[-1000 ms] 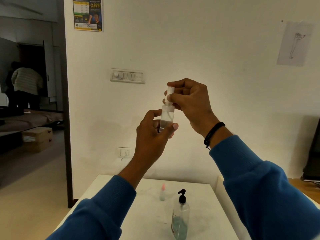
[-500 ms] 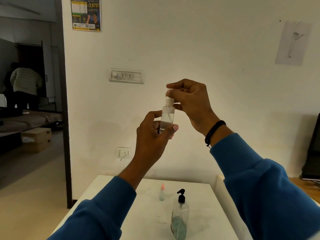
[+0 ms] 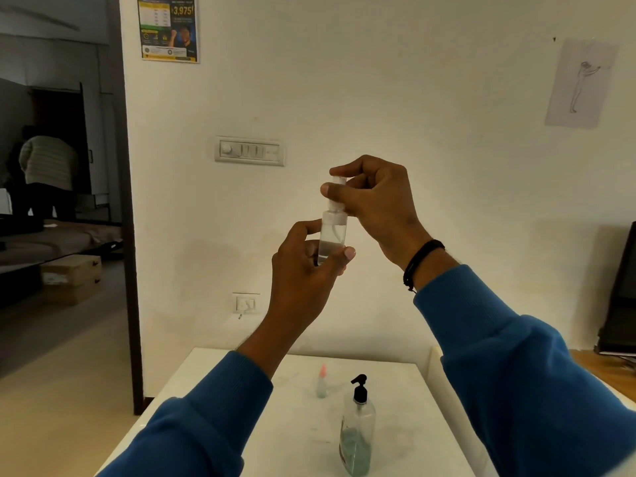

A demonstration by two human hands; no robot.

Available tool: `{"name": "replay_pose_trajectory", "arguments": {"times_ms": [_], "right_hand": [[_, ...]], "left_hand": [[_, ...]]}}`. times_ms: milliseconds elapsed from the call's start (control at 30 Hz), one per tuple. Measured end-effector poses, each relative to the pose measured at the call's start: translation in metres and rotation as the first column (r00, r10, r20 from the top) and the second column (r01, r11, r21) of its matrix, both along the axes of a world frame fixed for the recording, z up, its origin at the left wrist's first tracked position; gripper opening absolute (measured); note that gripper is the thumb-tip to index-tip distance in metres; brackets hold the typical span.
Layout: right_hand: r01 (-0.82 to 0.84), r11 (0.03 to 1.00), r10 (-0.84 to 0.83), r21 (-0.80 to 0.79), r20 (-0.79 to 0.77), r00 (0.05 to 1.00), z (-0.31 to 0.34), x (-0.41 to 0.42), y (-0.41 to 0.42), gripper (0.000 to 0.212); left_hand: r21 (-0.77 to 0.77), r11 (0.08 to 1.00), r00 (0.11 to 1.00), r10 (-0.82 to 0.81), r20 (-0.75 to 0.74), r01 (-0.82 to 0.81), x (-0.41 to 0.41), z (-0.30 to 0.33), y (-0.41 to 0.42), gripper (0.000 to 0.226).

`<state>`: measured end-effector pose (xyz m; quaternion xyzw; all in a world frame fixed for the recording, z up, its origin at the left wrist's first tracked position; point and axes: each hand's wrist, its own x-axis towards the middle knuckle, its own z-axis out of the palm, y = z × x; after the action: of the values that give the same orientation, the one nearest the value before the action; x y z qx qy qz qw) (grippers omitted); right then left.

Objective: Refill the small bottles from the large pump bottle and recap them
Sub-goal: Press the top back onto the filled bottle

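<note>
Small clear bottle [image 3: 332, 235] was upright in midair, part-full of clear liquid, white spray top [image 3: 335, 201] on its neck. Large pump bottle [image 3: 357, 438], black pump, greenish liquid low, stood on bench; pink-capped small bottle [image 3: 322, 382] stood behind it.

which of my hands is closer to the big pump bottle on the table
Left. The left hand, gripping the small bottle, is raised above the pump bottle; the right hand is higher, pinching its cap.

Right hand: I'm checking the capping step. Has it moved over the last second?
Yes. The right hand pinching the cap has sunk slightly toward the small bottle, judged against the wall switch panel, which barely shifts.
</note>
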<state>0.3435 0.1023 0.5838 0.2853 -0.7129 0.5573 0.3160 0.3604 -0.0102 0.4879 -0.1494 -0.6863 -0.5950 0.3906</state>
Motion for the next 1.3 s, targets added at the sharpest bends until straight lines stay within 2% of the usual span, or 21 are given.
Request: {"name": "replay_pose_trajectory", "arguments": {"times_ms": [100, 200, 400, 533, 633, 767, 933, 1100, 1200, 1300], "right_hand": [[-0.128, 0.991, 0.131, -0.047, 0.072, 0.989, 0.001, 0.002, 0.004, 0.027], [-0.171, 0.984, 0.176, -0.057, 0.09, 0.98, 0.001, 0.006, 0.007, 0.031], [0.009, 0.999, -0.01, 0.04, 0.009, 1.0, -0.003, 0.003, 0.003, 0.03], [0.074, 0.997, -0.073, 0.017, -0.004, 0.997, -0.006, 0.0, 0.0, 0.03], [-0.043, 0.997, 0.047, -0.057, 0.06, 0.997, -0.005, 0.001, 0.002, 0.014], [-0.126, 0.99, 0.132, -0.066, 0.094, 0.987, -0.006, 0.004, 0.007, 0.03], [0.014, 1.0, -0.015, 0.019, 0.031, 0.999, -0.009, 0.002, 0.005, 0.028], [0.144, 0.989, -0.143, 0.035, -0.021, 0.989, -0.015, -0.002, 0.0, 0.032], [-0.009, 0.999, 0.011, -0.035, 0.051, 0.999, -0.016, 0.0, -0.001, 0.025], [-0.127, 0.99, 0.133, -0.068, 0.087, 0.987, -0.015, -0.001, 0.002, 0.034]], "left_hand": [[0.0, 1.0, 1.0, 0.007, -0.002, -0.007, -0.001, 0.002, -0.002, 0.051], [-0.001, 1.0, 1.0, 0.009, -0.005, -0.009, -0.002, 0.002, -0.003, 0.052], [0.007, 1.0, 1.0, -0.016, 0.001, 0.016, 0.001, -0.003, -0.001, 0.047], [0.0, 1.0, 1.0, -0.02, -0.003, 0.02, 0.001, -0.004, 0.002, 0.048], [0.003, 1.0, 1.0, -0.014, -0.003, 0.014, -0.001, -0.003, 0.001, 0.05], [0.007, 1.0, 1.0, -0.018, -0.004, 0.018, -0.002, -0.004, 0.0, 0.052], [0.024, 1.0, 1.0, -0.017, 0.001, 0.017, -0.004, -0.009, 0.001, 0.047], [0.002, 1.0, 1.0, -0.006, 0.01, 0.006, -0.007, -0.013, 0.002, 0.05], [0.011, 1.0, 1.0, -0.004, 0.003, 0.004, -0.008, -0.011, -0.001, 0.049], [0.007, 1.0, 1.0, 0.005, -0.002, -0.005, -0.008, -0.01, -0.004, 0.049]]}}
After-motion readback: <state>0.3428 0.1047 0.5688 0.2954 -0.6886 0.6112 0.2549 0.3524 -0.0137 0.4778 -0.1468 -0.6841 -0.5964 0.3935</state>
